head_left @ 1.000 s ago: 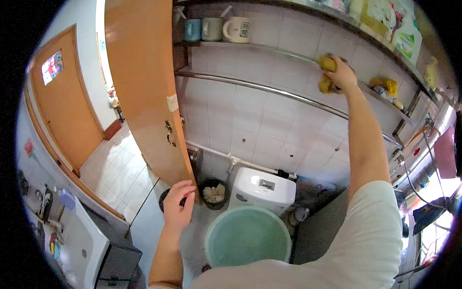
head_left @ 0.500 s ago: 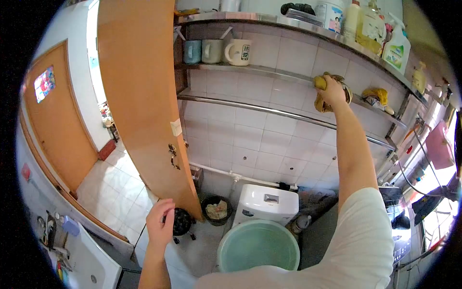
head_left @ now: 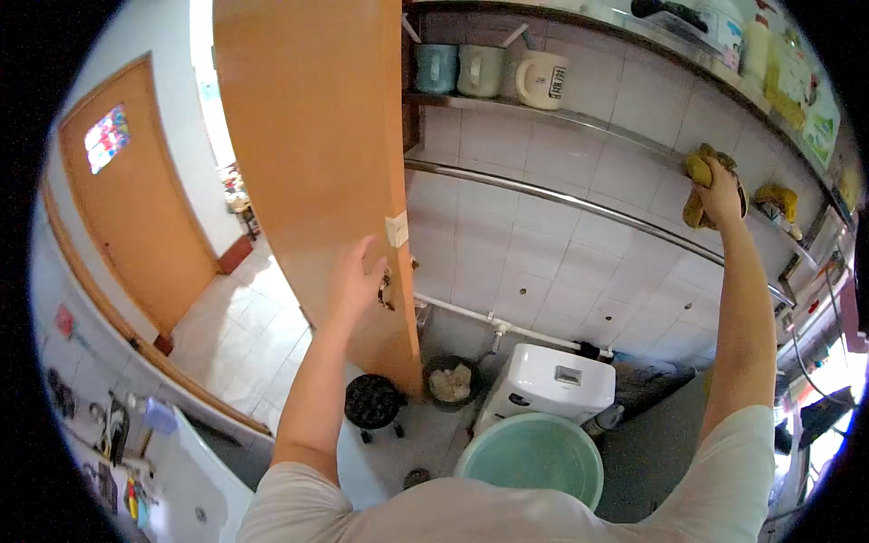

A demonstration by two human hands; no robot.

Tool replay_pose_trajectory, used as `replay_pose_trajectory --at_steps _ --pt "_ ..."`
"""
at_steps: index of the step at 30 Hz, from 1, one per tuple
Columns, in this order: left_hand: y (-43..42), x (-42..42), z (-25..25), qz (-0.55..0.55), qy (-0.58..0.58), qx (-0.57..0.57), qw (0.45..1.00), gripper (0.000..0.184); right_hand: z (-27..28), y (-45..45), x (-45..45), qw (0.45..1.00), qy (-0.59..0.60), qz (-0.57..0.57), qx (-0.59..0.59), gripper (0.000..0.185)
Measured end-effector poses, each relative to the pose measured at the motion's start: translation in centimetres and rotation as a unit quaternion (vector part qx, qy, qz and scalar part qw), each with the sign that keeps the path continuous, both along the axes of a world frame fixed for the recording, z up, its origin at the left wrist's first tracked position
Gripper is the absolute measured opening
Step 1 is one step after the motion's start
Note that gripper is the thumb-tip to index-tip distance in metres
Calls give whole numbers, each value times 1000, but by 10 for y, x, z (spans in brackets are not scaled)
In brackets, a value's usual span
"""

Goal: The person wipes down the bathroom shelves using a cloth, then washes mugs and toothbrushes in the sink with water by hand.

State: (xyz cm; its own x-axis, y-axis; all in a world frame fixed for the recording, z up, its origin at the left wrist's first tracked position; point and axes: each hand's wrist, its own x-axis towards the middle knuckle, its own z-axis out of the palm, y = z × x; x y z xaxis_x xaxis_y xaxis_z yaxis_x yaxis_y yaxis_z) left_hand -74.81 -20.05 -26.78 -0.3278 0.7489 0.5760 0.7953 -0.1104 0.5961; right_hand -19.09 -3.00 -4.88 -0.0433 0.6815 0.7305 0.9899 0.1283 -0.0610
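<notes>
My right hand point(head_left: 721, 192) is closed around a crumpled yellow-brown cloth point(head_left: 697, 168) at the edge of the lower metal shelf point(head_left: 615, 132). Its fingers are partly hidden by the cloth. Another yellow cloth point(head_left: 777, 201) lies on that shelf, just to the right. My left hand point(head_left: 353, 282) is raised in front of the orange wooden door point(head_left: 312, 172), close to the door handle point(head_left: 387, 291). Its fingers are apart and nothing is in them. Whether it touches the door I cannot tell. Blue, grey and cream mugs point(head_left: 541, 81) stand at the shelf's left end.
Bottles point(head_left: 789, 80) line the upper shelf. Below the shelves runs a metal rail point(head_left: 561, 197). A green basin point(head_left: 534, 462) sits in front of the white toilet tank point(head_left: 557, 385). A waste bin point(head_left: 453, 382) and a black stool point(head_left: 373, 401) stand beside the door; a washbasin point(head_left: 195, 480) is lower left.
My left hand has risen from above the stool to beside the door handle. The view has shifted, moving the scene rightward. My right hand still grips the cloth at the shelf.
</notes>
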Motion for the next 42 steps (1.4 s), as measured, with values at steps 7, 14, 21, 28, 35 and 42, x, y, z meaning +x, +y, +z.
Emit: replay_pose_trajectory --at_steps 7,14,21,28,35,42 --pt "71 -17 -55 -118 -169 -98 974 38 -2 5 -70 999 27 -29 2 55" --pt "69 -14 -40 -96 -106 -77 987 33 16 -12 -125 997 -9 -3 -74 53" --pt "31 27 11 -98 49 -10 994 27 4 -11 -114 998 -7 50 -32 54" --pt "71 92 55 -380 -93 4 920 33 -23 -1 -140 997 12 -19 73 54" --pt "190 166 80 -572 -354 50 738 53 -43 -10 -247 993 55 28 97 55" --pt "193 161 81 -691 -535 -92 477 74 -111 -46 -272 925 318 204 47 49"
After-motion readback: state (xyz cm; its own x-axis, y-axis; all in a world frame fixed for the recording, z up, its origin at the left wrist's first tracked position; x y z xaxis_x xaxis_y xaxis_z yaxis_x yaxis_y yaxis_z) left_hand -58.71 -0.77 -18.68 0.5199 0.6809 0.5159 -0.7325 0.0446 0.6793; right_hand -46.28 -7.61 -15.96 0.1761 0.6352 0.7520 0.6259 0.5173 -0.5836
